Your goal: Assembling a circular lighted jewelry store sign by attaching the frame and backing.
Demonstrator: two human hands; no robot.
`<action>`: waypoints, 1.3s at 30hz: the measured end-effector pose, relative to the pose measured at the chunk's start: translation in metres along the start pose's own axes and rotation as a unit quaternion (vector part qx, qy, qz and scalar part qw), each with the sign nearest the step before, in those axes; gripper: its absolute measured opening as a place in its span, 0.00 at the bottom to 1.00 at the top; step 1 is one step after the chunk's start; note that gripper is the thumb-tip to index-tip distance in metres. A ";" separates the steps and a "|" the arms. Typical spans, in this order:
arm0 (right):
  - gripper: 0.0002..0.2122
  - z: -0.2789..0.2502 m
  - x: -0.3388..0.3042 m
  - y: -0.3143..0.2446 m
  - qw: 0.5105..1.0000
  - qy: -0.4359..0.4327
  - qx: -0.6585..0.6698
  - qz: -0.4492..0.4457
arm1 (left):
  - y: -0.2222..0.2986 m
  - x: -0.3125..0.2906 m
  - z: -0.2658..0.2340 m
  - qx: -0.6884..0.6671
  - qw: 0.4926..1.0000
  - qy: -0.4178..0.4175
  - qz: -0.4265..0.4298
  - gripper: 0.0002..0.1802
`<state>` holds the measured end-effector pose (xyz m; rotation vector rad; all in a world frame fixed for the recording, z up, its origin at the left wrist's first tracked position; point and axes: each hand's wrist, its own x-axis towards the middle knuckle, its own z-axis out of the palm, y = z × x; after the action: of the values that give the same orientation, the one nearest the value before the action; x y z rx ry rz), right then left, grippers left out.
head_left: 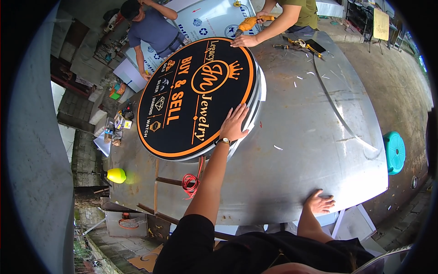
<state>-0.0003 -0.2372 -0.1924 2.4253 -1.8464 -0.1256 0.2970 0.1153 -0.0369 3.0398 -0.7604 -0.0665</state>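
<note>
A large round sign, black with an orange ring, lettering and small pictures, lies face up on a metal-topped table. My left hand rests flat on its near right rim, fingers spread, a watch on the wrist. Down at the table's near edge, my right hand lies with its fingers apart and nothing in it. Across the sign, another person holds an orange drill against the far rim and lays a hand beside the bit. A coil of red wire hangs by the sign's near side.
A second co-worker stands at the far left, beside film-covered panels. Scissors and a black flat device lie at the far right. A long curved strip crosses the tabletop. A yellow bottle and green stool flank the table.
</note>
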 end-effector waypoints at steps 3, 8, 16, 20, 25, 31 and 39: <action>0.35 0.002 0.000 0.001 1.000 0.009 0.007 -0.001 | -0.001 0.000 0.002 -0.001 1.000 0.004 0.003 0.51; 0.35 -0.001 -0.001 0.000 1.000 0.010 0.007 -0.002 | 0.000 0.000 0.001 -0.002 1.000 0.007 0.004 0.51; 0.35 -0.007 -0.001 -0.002 1.000 -0.010 -0.015 0.003 | 0.000 0.000 0.000 0.002 1.000 -0.001 -0.002 0.51; 0.35 -0.006 -0.001 -0.001 1.000 -0.004 -0.011 0.002 | 0.001 0.000 0.000 0.009 1.000 -0.001 0.000 0.51; 0.35 -0.001 -0.001 0.000 1.000 0.017 -0.005 -0.004 | 0.001 0.000 -0.001 0.006 1.000 -0.002 -0.001 0.51; 0.35 -0.005 -0.001 -0.001 1.000 -0.001 -0.013 -0.002 | 0.001 0.000 -0.003 0.005 1.000 -0.008 -0.002 0.51; 0.35 -0.007 0.000 -0.002 1.000 -0.010 -0.011 0.001 | 0.001 0.000 -0.001 0.005 1.000 -0.005 -0.001 0.51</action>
<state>0.0023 -0.2362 -0.1858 2.4168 -1.8469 -0.1698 0.2966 0.1143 -0.0361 3.0519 -0.7600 -0.0791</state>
